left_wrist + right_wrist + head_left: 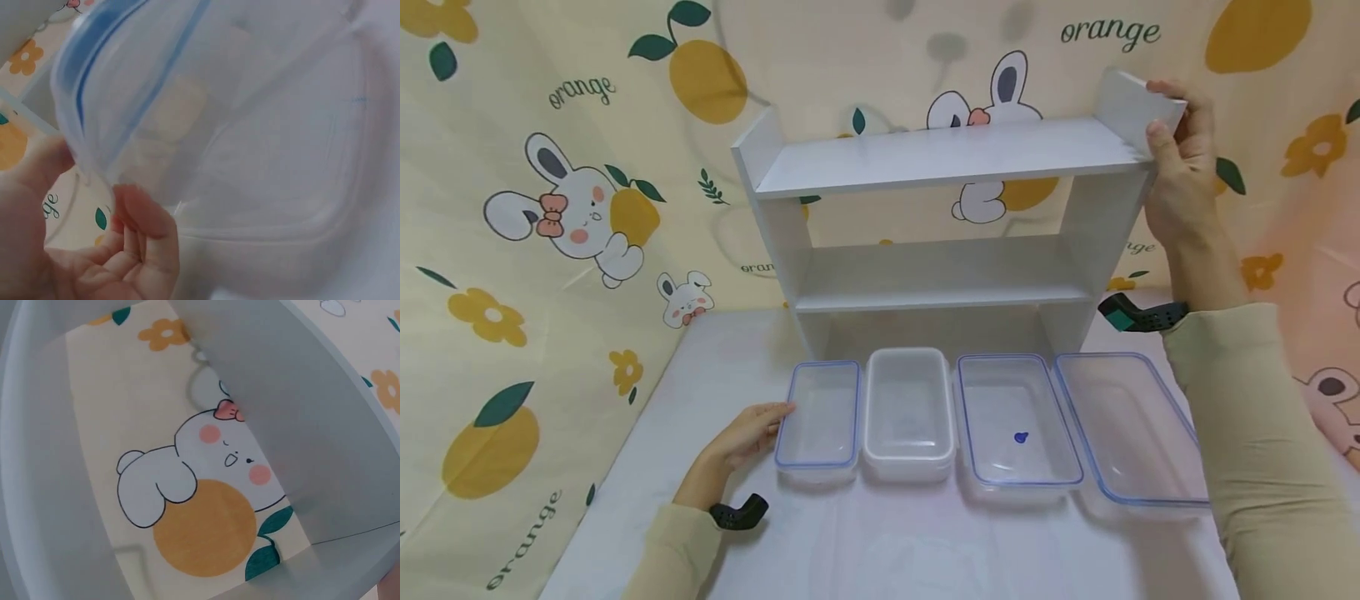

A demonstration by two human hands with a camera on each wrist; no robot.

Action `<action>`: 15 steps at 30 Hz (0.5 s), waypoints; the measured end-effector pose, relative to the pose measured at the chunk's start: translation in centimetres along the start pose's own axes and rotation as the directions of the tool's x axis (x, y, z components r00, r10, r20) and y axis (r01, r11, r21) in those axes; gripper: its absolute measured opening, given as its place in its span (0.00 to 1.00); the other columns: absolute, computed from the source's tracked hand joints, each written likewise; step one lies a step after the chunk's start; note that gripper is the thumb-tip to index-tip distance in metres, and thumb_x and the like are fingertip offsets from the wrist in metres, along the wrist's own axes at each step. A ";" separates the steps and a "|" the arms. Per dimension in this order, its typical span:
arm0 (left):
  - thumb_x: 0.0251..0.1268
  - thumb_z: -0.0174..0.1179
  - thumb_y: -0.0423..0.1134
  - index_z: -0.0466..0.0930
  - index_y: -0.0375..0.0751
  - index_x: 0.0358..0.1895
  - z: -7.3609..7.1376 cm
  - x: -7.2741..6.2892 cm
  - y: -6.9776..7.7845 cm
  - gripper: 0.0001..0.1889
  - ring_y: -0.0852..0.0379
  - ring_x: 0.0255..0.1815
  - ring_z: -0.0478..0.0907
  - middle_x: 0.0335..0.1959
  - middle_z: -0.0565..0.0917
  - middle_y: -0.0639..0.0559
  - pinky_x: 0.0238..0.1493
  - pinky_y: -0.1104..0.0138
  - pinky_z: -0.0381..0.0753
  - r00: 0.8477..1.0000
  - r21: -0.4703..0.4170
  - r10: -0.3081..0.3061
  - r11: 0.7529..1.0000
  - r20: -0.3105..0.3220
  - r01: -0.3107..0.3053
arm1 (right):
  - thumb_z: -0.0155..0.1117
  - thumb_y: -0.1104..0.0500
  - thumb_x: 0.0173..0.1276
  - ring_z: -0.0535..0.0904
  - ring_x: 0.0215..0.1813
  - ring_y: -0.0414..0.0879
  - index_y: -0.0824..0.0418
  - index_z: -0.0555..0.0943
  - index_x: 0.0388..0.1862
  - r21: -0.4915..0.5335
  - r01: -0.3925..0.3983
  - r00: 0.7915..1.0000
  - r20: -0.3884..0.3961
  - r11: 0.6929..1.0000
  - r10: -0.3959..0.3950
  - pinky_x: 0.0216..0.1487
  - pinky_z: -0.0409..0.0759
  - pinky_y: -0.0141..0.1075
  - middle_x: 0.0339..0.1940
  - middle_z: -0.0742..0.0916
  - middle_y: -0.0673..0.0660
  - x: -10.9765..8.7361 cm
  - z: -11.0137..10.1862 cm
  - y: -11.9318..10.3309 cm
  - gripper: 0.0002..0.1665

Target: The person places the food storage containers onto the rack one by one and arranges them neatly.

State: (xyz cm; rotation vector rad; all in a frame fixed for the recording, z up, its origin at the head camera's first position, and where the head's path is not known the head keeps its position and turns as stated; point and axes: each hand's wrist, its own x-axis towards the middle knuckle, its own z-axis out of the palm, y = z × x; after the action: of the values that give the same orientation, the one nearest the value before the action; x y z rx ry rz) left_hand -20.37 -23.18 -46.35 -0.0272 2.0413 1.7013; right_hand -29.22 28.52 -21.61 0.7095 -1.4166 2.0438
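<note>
A white two-tier shelf (940,271) stands against the patterned backdrop. My right hand (1183,171) grips the upright panel at its top right corner, thumb on the near side. In the right wrist view, the shelf's grey-looking boards (325,425) frame a printed rabbit. In front of the shelf, clear plastic food containers sit in a row. At the far left is a small one with a blue-edged rim (817,417). My left hand (741,442) pinches that container's left edge. The left wrist view shows the thumb and fingers (147,219) at its rim.
Right of the small container come a white-rimmed container (910,408), a blue-rimmed one (1018,421) with a small blue mark, and a wider blue-rimmed one (1135,429) partly behind my right sleeve. A white cloth (910,550) covers the table.
</note>
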 end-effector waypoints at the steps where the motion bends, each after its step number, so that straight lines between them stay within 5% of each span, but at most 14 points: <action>1: 0.74 0.48 0.47 0.58 0.19 0.67 -0.1 0.0 -0.1 0.33 0.66 0.47 0.80 0.48 0.83 0.54 0.52 0.72 0.82 1.000 -0.023 0.006 1.000 0.020 -0.005 | 0.45 0.66 0.74 0.59 0.70 0.47 0.55 0.69 0.58 -0.003 0.000 1.000 0.001 1.000 0.000 0.77 0.54 0.37 0.66 0.68 0.53 0.0 0.0 0.0 0.17; 6: 0.75 0.47 0.45 0.58 0.19 0.66 -0.2 0.2 -0.7 0.31 0.69 0.41 0.80 0.37 0.83 0.64 0.46 0.75 0.83 0.997 -0.119 0.020 0.993 0.077 -0.011 | 0.47 0.69 0.72 0.62 0.69 0.48 0.58 0.72 0.53 -0.006 0.065 0.997 -0.031 0.998 -0.065 0.77 0.56 0.37 0.66 0.71 0.53 0.0 0.2 0.4 0.14; 15: 0.74 0.48 0.38 0.74 0.43 0.48 -0.5 0.1 -1.0 0.08 0.68 0.41 0.82 0.39 0.84 0.64 0.47 0.74 0.83 0.983 -0.196 0.090 0.979 0.158 -0.058 | 0.45 0.81 0.65 0.63 0.66 0.48 0.59 0.72 0.49 -0.010 0.060 0.993 -0.105 0.998 -0.060 0.70 0.61 0.36 0.62 0.73 0.54 0.3 0.5 0.3 0.22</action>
State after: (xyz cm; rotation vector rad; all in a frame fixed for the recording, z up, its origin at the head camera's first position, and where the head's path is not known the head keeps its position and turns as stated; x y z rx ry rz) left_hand -20.28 -23.86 -47.23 0.1253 1.7737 1.8743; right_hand -29.54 28.00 -21.46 0.6247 -1.3269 1.9988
